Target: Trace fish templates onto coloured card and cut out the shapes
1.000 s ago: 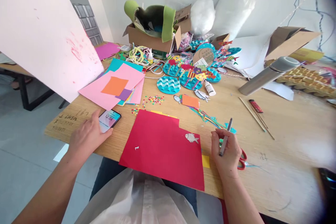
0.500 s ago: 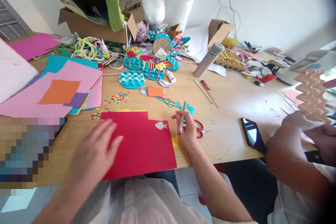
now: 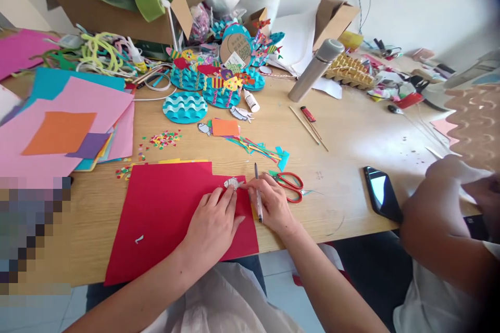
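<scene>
My left hand (image 3: 214, 221) lies flat on a sheet of red paper (image 3: 164, 208), fingertips touching a small paper fish cutout (image 3: 233, 183) near the sheet's top right corner. In my right hand (image 3: 271, 203) is a pen (image 3: 258, 192), held between the fingers, and a fingertip reaches the tail of the fish. Red-handled scissors (image 3: 291, 184) lie just right of that hand, their blades partly hidden behind it. A small white scrap (image 3: 139, 239) rests on the lower left of the red sheet.
Coloured paper sheets (image 3: 78, 99) are stacked at left. Confetti bits (image 3: 164, 139), paper strips (image 3: 253, 148) and blue wave crafts (image 3: 185, 107) lie beyond the red sheet. A flask (image 3: 316, 70) stands farther back. A phone (image 3: 380, 195) lies beside another person's arm (image 3: 437, 218) at right.
My left hand has moved right across the red sheet onto the fish, uncovering the white scrap. My right hand has come slightly left to the fish's tail, still holding the pen.
</scene>
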A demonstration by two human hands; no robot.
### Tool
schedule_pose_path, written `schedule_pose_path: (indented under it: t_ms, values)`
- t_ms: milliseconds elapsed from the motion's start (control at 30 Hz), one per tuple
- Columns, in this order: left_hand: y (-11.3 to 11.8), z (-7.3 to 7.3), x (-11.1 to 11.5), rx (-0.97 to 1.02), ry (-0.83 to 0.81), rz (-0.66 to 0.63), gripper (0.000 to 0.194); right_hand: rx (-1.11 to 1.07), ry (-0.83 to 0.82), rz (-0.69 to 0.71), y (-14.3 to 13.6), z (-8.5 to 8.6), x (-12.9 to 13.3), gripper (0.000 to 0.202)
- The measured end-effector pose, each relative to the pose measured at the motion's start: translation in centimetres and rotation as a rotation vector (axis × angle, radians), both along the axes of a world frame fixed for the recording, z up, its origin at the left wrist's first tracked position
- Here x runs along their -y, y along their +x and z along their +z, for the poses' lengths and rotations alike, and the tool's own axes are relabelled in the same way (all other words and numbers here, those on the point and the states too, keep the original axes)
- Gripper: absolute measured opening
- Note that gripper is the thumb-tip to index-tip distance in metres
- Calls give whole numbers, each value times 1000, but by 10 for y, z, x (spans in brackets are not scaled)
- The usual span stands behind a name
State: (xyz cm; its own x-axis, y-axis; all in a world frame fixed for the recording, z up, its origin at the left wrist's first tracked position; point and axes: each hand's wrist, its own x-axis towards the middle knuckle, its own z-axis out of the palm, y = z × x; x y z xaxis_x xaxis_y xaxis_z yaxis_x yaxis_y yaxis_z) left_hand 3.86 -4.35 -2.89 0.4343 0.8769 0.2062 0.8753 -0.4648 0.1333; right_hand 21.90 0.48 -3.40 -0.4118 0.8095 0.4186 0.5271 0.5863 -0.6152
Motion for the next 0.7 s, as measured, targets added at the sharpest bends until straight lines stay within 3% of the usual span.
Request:
schedule_pose_path:
  t_ms: [700]
  values:
    - [0,-1,-2,5,-8,-18,44,-33,-60,-12,3,1,-4,27]
